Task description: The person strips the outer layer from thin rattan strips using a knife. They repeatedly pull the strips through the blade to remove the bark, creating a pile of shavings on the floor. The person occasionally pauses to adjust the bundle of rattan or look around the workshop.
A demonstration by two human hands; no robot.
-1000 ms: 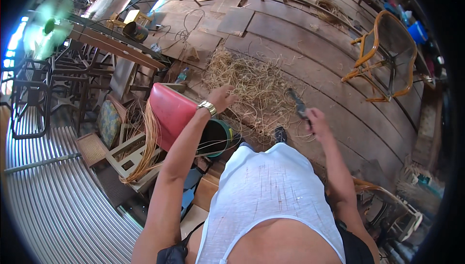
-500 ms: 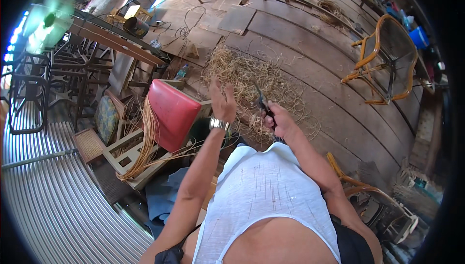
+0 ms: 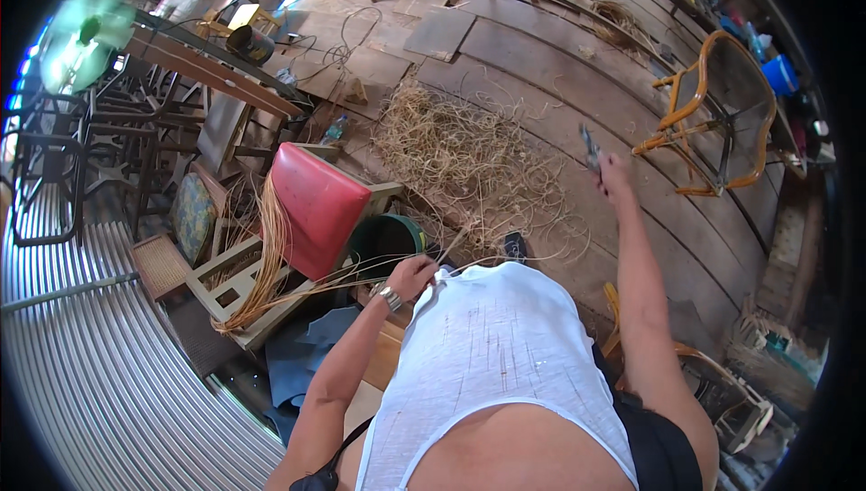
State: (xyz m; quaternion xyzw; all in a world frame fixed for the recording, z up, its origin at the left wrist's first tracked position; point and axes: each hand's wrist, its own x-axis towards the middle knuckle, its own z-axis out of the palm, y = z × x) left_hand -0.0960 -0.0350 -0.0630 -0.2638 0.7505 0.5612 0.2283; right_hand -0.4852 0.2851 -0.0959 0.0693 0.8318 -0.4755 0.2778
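My right hand [image 3: 616, 175] is stretched out over the floor at the right. Its fingers are wrapped round a plier-like hand tool [image 3: 588, 145] with a grey metal head pointing away from me. Close to the front of my white shirt, my left hand [image 3: 415, 276] is closed, with thin cane strands [image 3: 365, 266] at its fingertips. Those strands run left to a bundle of long cane [image 3: 271, 256] draped over a pale chair frame [image 3: 212, 279] and its red padded seat [image 3: 317, 207]. A green bucket [image 3: 417, 237] stands just beyond my left hand.
Cut cane scraps [image 3: 469, 153] lie heaped on the plank floor ahead. A rattan armchair [image 3: 713, 112] stands at the right, another curved frame [image 3: 722, 369] at lower right. Stacked dark chair frames [image 3: 135, 130] and a turning fan [image 3: 86, 31] are at the left. A plastic bottle [image 3: 336, 128] lies near the heap.
My right hand has swung out to the right with the tool. My left hand, open above the scraps before, has come down and back to the cane strands and closed.
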